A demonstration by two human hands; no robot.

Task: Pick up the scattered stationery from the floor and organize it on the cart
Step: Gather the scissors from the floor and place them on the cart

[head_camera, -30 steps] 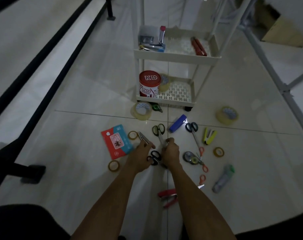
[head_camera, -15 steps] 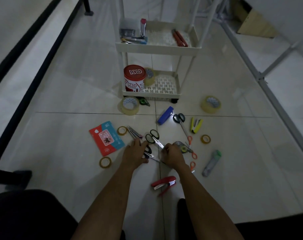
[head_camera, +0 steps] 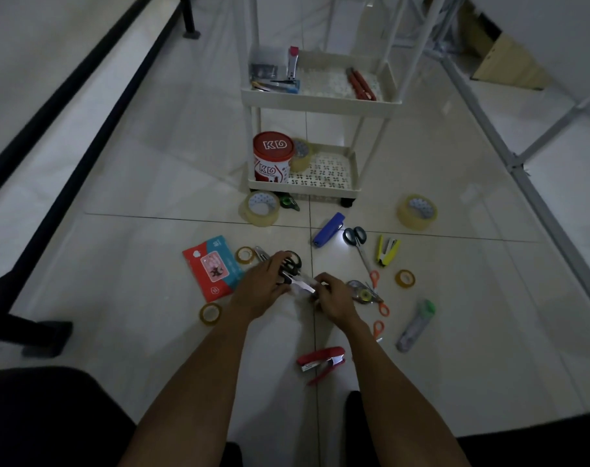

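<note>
My left hand [head_camera: 265,284] grips the black handles of a pair of black scissors [head_camera: 295,274] just above the floor. My right hand [head_camera: 334,298] closes around the blade end of the same scissors; whether a second pair is among them is unclear. Scattered on the tiles lie a blue stapler [head_camera: 328,229], grey scissors [head_camera: 356,239], a yellow stapler [head_camera: 387,251], orange scissors [head_camera: 378,298], a red stapler [head_camera: 320,360] and several tape rolls [head_camera: 260,207]. The white cart [head_camera: 320,102] stands beyond them.
The cart's lower shelf holds a red KD tin [head_camera: 272,156] and a tape roll; the upper shelf holds staplers and red cutters [head_camera: 361,84]. A red-teal card packet [head_camera: 212,266] lies left of my hands. A black frame [head_camera: 84,129] runs along the left, white frame legs at right.
Both hands have gathered the black scissors and lifted them slightly off the tiles, the left hand shifting onto the handles. The view has moved closer to the cart.
</note>
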